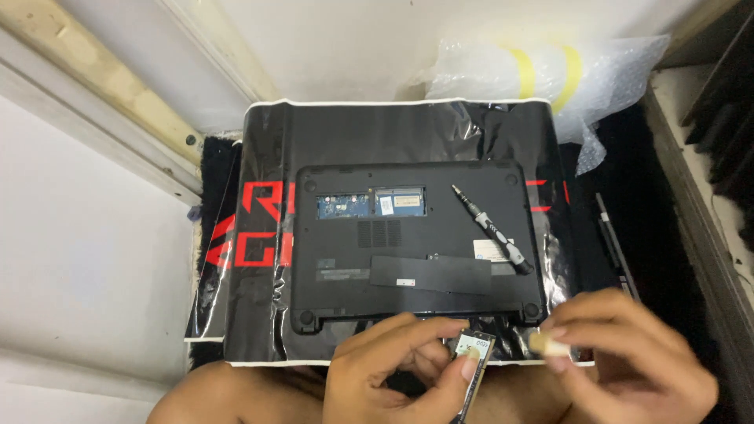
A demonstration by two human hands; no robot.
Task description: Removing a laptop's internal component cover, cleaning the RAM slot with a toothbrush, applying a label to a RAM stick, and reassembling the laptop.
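Note:
A black laptop (408, 243) lies upside down on a black and red mat (259, 235), its memory bay open with blue circuit boards (369, 204) showing. A loose black cover panel (440, 273) and a black precision screwdriver (491, 228) rest on the laptop's underside. My left hand (393, 369) holds a small memory module (473, 353) by its edges, near the mat's front edge. My right hand (628, 353) pinches a small pale eraser-like block (544, 342) right beside the module.
Bubble wrap with yellow tape (542, 78) lies behind the mat at the back right. A white wall and wooden trim (102, 102) run along the left. A dark slim object (613, 235) lies to the right of the mat. My bare legs are below.

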